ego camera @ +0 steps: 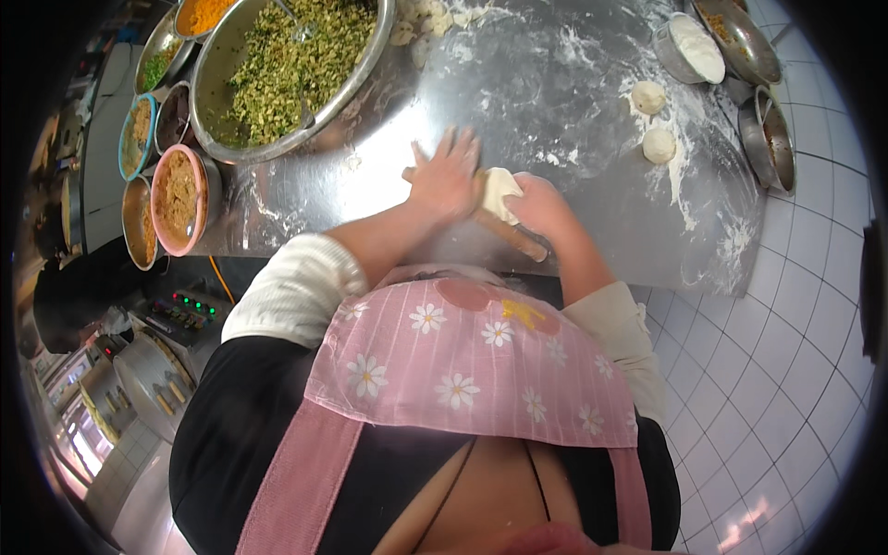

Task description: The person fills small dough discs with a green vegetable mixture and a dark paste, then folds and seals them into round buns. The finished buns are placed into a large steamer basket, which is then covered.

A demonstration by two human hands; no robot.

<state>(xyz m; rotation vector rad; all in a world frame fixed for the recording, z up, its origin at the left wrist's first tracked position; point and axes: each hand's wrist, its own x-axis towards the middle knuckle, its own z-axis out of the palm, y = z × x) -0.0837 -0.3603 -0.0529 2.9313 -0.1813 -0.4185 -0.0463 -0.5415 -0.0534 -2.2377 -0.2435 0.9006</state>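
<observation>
A wooden rolling pin (512,236) lies at a slant on the floured metal worktop (527,111), close to its front edge. My left hand (447,173) rests on the pin with its palm down and its fingers spread out straight; it looks slightly blurred. A flat piece of pale dough (501,194) lies against the pin, between my two hands. My right hand (542,205) pinches the dough's right edge between thumb and fingers. Part of the pin is hidden under my left hand and the dough.
A large metal bowl of chopped green filling (305,69) stands at the far left. Beside it are a pink-rimmed bowl (179,198) and several smaller bowls. Two dough balls (653,121) sit on flour at the right, near a tub of flour (696,52). Small dough pieces (427,21) lie behind.
</observation>
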